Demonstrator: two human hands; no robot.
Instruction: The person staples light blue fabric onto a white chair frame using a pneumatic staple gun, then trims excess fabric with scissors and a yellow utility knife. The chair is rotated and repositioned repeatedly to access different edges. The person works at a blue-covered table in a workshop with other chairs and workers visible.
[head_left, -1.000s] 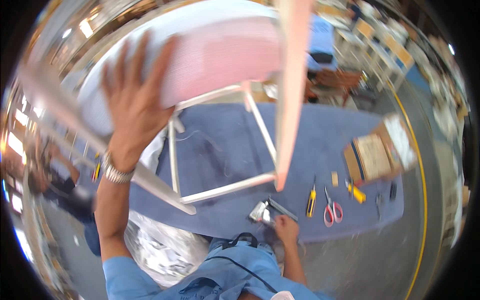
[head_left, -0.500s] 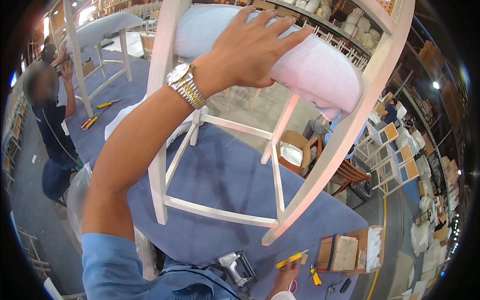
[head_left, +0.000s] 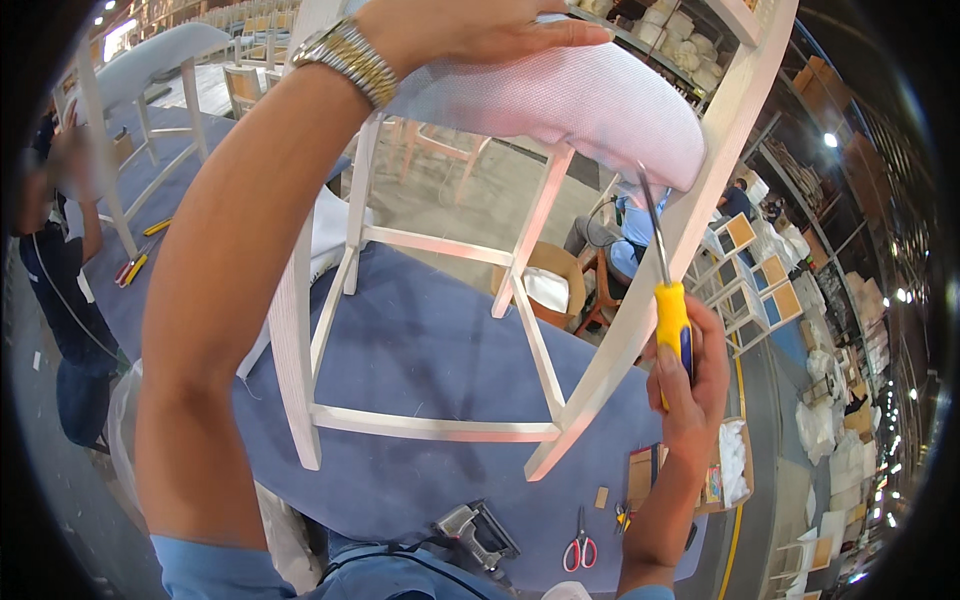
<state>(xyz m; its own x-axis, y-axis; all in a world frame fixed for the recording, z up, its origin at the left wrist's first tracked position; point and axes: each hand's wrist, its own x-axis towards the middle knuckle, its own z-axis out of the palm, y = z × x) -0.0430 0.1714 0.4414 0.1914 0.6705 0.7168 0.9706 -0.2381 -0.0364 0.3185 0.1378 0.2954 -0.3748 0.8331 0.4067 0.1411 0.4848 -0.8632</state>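
A pale wooden chair (head_left: 432,424) stands on the blue-covered table in front of me. Its padded seat (head_left: 580,95) has light woven fabric. My left hand (head_left: 460,28) lies across the top of the seat, thumb stretched out along the fabric; its other fingers are mostly cut off by the upper picture edge. Wrapped round the yellow handle of a screwdriver (head_left: 672,310), my right hand (head_left: 692,385) is beside the chair's right post. The thin metal shaft points up, with its tip at the seat fabric's lower right edge.
Near me on the table (head_left: 400,490) lie a staple gun (head_left: 478,535), red-handled scissors (head_left: 580,548) and a small cardboard piece (head_left: 601,497). Open boxes (head_left: 735,465) stand at its right edge. Farther left, a person (head_left: 65,290) is at another chair (head_left: 150,65).
My right hand has risen from the tabletop with the screwdriver to the seat's right edge. My left hand has shifted up and left. The scissors now show on the table.
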